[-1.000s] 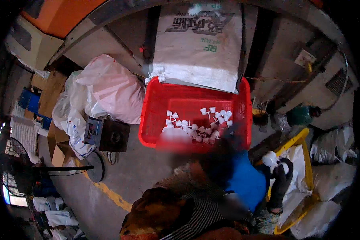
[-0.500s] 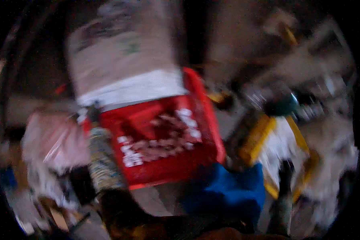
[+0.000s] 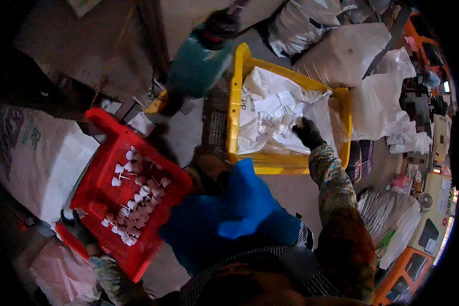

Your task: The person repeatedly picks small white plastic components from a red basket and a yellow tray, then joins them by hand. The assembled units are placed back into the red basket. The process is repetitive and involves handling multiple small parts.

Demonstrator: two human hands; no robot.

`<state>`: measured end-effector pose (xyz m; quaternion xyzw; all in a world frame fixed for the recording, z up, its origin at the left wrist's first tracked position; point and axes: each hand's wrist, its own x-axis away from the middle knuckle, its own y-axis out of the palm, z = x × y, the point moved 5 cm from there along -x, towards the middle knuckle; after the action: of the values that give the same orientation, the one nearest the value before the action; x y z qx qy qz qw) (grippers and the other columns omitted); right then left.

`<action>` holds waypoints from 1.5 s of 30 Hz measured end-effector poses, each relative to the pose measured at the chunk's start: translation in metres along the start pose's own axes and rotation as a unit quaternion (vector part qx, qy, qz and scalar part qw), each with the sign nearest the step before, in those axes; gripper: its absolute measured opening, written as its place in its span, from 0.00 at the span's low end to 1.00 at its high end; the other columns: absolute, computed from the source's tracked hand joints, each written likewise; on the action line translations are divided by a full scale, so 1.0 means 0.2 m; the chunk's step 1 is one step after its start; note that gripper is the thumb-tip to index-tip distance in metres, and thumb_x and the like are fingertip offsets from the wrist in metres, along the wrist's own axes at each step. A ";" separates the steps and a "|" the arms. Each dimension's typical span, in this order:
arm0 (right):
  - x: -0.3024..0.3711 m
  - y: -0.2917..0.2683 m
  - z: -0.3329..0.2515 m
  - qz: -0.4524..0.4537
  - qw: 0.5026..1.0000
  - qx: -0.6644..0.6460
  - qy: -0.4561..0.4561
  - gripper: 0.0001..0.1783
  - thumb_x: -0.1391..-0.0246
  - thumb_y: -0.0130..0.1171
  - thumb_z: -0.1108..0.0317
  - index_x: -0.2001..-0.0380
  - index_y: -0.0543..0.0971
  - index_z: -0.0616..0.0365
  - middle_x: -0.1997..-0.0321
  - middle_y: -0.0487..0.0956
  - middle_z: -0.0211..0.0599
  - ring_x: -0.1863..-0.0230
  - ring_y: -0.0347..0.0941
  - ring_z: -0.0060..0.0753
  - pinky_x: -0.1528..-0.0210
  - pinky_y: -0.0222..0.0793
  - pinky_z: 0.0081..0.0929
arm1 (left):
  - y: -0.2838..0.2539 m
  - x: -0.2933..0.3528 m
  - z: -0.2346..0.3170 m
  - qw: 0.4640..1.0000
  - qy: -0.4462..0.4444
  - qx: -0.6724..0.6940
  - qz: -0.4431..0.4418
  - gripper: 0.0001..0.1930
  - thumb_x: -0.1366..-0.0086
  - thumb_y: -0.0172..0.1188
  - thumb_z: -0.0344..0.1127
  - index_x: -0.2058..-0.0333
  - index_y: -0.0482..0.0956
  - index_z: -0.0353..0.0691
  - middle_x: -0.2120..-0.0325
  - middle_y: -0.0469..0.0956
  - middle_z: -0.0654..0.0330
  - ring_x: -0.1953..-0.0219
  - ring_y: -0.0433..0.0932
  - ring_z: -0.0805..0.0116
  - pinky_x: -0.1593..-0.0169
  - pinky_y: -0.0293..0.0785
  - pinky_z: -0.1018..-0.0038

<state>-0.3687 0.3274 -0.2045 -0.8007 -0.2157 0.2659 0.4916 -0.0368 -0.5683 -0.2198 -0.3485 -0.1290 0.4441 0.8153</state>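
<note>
My left hand [image 3: 77, 228], in a dark glove, is at the left edge of the red basket [image 3: 94, 196], its fingers closed around a small white plastic part [image 3: 68, 214]. Inside the basket lie many loose white plastic caps with thin stems [image 3: 145, 204]. On the other side, my right hand [image 3: 309, 136], also dark-gloved, reaches over the yellow crate [image 3: 276, 164]. Its fingers are dark and blurred, with something white at their tips. White plastic pieces [image 3: 283, 120] rest on the white woven sack [image 3: 250, 135] lining that crate.
A full white sack [image 3: 46, 158] stands left of the red basket, with a pink bag [image 3: 66, 270] nearer me. Blue cloth [image 3: 255, 204] covers my lap. Beyond the crates is a blurred teal shape [image 3: 199, 66]. More white sacks [image 3: 341, 53] and orange machinery [image 3: 410, 268] line the right.
My view has swung right, so the red basket sits further left and the whole yellow crate shows. My right hand has reached forward over the crate; my left stays at the basket's edge.
</note>
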 end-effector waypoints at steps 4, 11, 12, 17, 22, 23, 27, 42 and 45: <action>0.39 0.19 0.33 0.002 0.886 -0.186 0.425 0.23 0.46 0.65 0.63 0.51 0.72 0.62 0.76 0.75 0.32 0.77 0.67 0.22 0.74 0.67 0.28 | 0.11 0.49 0.80 0.979 -0.038 0.164 -0.112 0.23 0.31 0.54 0.34 0.40 0.65 0.37 0.47 0.71 0.57 0.48 0.70 0.65 0.47 0.70 0.72; 0.62 0.89 0.49 -0.257 0.879 -0.030 0.400 0.20 0.46 0.54 0.56 0.55 0.81 0.56 0.56 0.81 0.48 0.53 0.77 0.51 0.50 0.72 0.44 | 0.36 0.96 1.38 0.814 -0.211 0.480 -0.250 0.29 0.32 0.56 0.38 0.35 0.59 0.43 0.42 0.68 0.59 0.43 0.68 0.62 0.38 0.64 0.66; 0.64 0.94 0.50 -0.244 0.887 -0.006 0.393 0.22 0.46 0.55 0.56 0.51 0.78 0.57 0.54 0.81 0.50 0.53 0.77 0.52 0.49 0.72 0.45 | 0.40 0.98 1.40 0.772 -0.229 0.539 -0.249 0.29 0.32 0.56 0.39 0.34 0.59 0.44 0.41 0.68 0.57 0.41 0.67 0.62 0.37 0.62 0.65; 0.46 0.97 0.41 -0.235 0.857 0.008 0.458 0.23 0.43 0.50 0.57 0.47 0.71 0.56 0.56 0.79 0.56 0.53 0.75 0.58 0.52 0.72 0.49 | 0.68 1.16 1.88 0.706 -0.241 0.578 -0.331 0.27 0.30 0.52 0.44 0.34 0.60 0.51 0.38 0.66 0.52 0.40 0.68 0.57 0.39 0.68 0.59; 0.46 1.06 0.42 -0.219 0.849 0.051 0.478 0.16 0.43 0.51 0.60 0.55 0.78 0.54 0.57 0.80 0.47 0.55 0.77 0.51 0.54 0.74 0.47 | 0.78 1.31 2.11 0.900 0.043 0.248 -0.355 0.29 0.33 0.56 0.35 0.36 0.60 0.34 0.44 0.70 0.48 0.44 0.72 0.56 0.42 0.70 0.63; 0.47 1.07 0.43 -0.224 0.851 0.029 0.475 0.15 0.44 0.53 0.60 0.58 0.79 0.54 0.57 0.81 0.46 0.55 0.78 0.49 0.54 0.74 0.45 | 0.79 1.33 2.10 0.908 0.074 0.200 -0.360 0.28 0.33 0.55 0.34 0.37 0.60 0.32 0.44 0.70 0.47 0.44 0.72 0.56 0.41 0.69 0.63; 0.52 1.08 0.45 -0.321 0.806 0.053 0.494 0.13 0.48 0.56 0.62 0.61 0.80 0.55 0.59 0.81 0.48 0.55 0.77 0.52 0.54 0.74 0.46 | 0.82 1.37 2.11 0.860 -0.014 0.248 -0.446 0.28 0.30 0.50 0.42 0.35 0.58 0.38 0.39 0.65 0.48 0.38 0.66 0.56 0.36 0.65 0.60; 0.09 -0.74 -0.85 0.190 0.758 -0.537 0.319 0.14 0.39 0.52 0.70 0.50 0.74 0.60 0.60 0.79 0.37 0.67 0.74 0.26 0.62 0.72 0.24 | 0.84 1.77 2.79 0.762 0.126 0.272 -0.574 0.28 0.35 0.59 0.34 0.38 0.62 0.38 0.43 0.68 0.52 0.40 0.67 0.59 0.37 0.64 0.65; 0.08 -0.88 -1.17 0.146 0.817 -0.484 0.278 0.13 0.40 0.54 0.68 0.53 0.76 0.61 0.60 0.79 0.38 0.62 0.75 0.27 0.57 0.72 0.25 | 0.90 1.90 2.73 0.723 0.122 0.329 -0.595 0.32 0.37 0.60 0.30 0.36 0.58 0.39 0.41 0.65 0.51 0.37 0.64 0.58 0.35 0.62 0.65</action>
<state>-0.2222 0.2535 0.0384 -0.9973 -0.0513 -0.0383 0.0358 -0.2181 0.0546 0.0145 0.0389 -0.0552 -0.1639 0.9842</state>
